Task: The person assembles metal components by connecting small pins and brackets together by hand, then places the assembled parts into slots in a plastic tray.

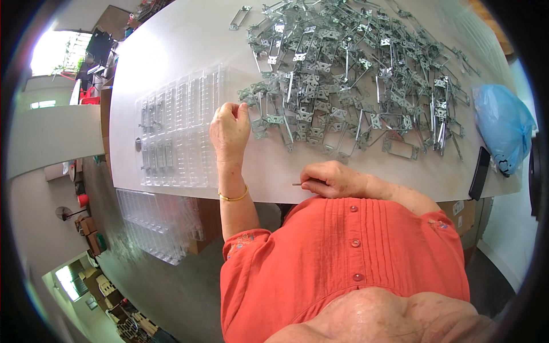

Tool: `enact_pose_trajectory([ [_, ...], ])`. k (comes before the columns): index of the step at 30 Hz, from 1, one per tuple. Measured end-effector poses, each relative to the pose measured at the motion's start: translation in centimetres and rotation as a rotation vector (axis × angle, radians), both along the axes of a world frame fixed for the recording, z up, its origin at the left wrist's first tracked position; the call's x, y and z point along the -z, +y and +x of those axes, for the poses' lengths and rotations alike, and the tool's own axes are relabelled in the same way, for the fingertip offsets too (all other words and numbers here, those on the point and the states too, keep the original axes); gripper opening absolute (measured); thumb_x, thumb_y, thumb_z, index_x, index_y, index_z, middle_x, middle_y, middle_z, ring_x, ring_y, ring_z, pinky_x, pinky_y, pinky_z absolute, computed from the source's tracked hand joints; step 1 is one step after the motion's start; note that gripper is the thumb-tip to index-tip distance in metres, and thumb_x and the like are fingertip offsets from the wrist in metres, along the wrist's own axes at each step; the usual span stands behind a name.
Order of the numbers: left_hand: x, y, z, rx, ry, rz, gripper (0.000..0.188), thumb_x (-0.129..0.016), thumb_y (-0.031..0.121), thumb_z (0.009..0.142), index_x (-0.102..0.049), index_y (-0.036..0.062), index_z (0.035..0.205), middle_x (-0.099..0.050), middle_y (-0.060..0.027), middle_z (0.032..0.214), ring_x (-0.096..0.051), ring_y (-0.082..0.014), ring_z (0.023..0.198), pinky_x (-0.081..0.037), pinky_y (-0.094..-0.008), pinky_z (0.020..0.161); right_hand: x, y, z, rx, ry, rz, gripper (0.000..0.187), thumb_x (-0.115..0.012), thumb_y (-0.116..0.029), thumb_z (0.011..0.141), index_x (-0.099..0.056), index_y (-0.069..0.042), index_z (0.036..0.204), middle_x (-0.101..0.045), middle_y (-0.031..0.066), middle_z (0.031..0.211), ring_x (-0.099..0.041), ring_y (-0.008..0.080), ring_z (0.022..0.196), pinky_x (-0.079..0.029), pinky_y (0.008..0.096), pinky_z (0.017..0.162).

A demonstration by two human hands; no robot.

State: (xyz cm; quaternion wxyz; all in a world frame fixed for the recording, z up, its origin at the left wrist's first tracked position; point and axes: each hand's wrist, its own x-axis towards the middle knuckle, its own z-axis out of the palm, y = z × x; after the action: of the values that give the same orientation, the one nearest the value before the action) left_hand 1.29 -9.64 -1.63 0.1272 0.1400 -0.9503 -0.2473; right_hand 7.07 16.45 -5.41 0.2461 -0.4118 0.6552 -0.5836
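My left hand (230, 130) is raised over the table between the clear plastic tray and the pile of metal parts. Its fingers are curled closed, and whatever they may hold is hidden. At the table's near edge my right hand (333, 178) is closed around a thin brownish rod (296, 184), whose tip sticks out to the left. A large heap of silvery metal brackets (320, 74) covers the far middle and right. The clear tray (200, 114), with rows of slots, lies to the left; several metal brackets (157, 154) sit in its left rows.
More clear trays (157, 223) are below the table's left edge, beside a cardboard box (207, 223). A blue plastic bag (503, 123) and a dark phone-like slab (480, 173) lie at the right edge. One bracket (240, 18) lies apart at the far side.
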Motion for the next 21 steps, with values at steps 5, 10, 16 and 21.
enact_pose_trajectory([
  [5, 0.30, 0.14, 0.29, -0.051, -0.173, 0.033, 0.035, -0.068, 0.034, 0.093, -0.069, -0.0006, 0.085, -0.067, -0.0125, 0.069, -0.064, -0.0239, 0.064, -0.050, -0.0368, 0.065, -0.06, -0.12, 0.05, 0.010, -0.012, -0.010, 0.008, -0.065, -0.007, 0.095, -0.060, -0.002, 0.098, -0.063, 0.0117, 0.080, -0.064, 0.0261, 0.071, -0.051, 0.0363, 0.064],
  [10, 0.03, 0.51, 0.46, -0.061, -0.209, 0.072, 0.037, -0.068, 0.035, 0.092, -0.066, -0.0005, 0.080, -0.067, -0.0156, 0.071, -0.064, -0.0306, 0.068, -0.050, -0.0407, 0.067, 0.01, -0.12, 0.06, 0.017, -0.019, -0.005, 0.008, -0.066, -0.007, 0.094, -0.060, -0.002, 0.097, -0.062, 0.0114, 0.080, -0.063, 0.0259, 0.071, -0.050, 0.0362, 0.063],
  [16, -0.02, 0.47, 0.67, -0.023, -0.232, 0.075, 0.037, -0.067, 0.034, 0.091, -0.063, -0.0005, 0.077, -0.066, -0.0188, 0.073, -0.064, -0.0386, 0.073, -0.050, -0.0445, 0.070, -0.03, -0.07, 0.11, 0.015, -0.029, 0.009, 0.008, -0.066, -0.006, 0.094, -0.060, -0.002, 0.097, -0.062, 0.0113, 0.080, -0.062, 0.0257, 0.072, -0.050, 0.0360, 0.064],
  [21, 0.16, 0.50, 0.59, -0.021, -0.224, 0.075, 0.038, -0.066, 0.034, 0.092, -0.063, -0.0007, 0.077, -0.067, -0.0186, 0.073, -0.065, -0.0376, 0.074, -0.051, -0.0438, 0.070, -0.26, -0.02, 0.13, 0.020, -0.032, 0.025, 0.008, -0.066, -0.007, 0.094, -0.060, -0.002, 0.097, -0.062, 0.0114, 0.081, -0.062, 0.0257, 0.072, -0.049, 0.0362, 0.064],
])
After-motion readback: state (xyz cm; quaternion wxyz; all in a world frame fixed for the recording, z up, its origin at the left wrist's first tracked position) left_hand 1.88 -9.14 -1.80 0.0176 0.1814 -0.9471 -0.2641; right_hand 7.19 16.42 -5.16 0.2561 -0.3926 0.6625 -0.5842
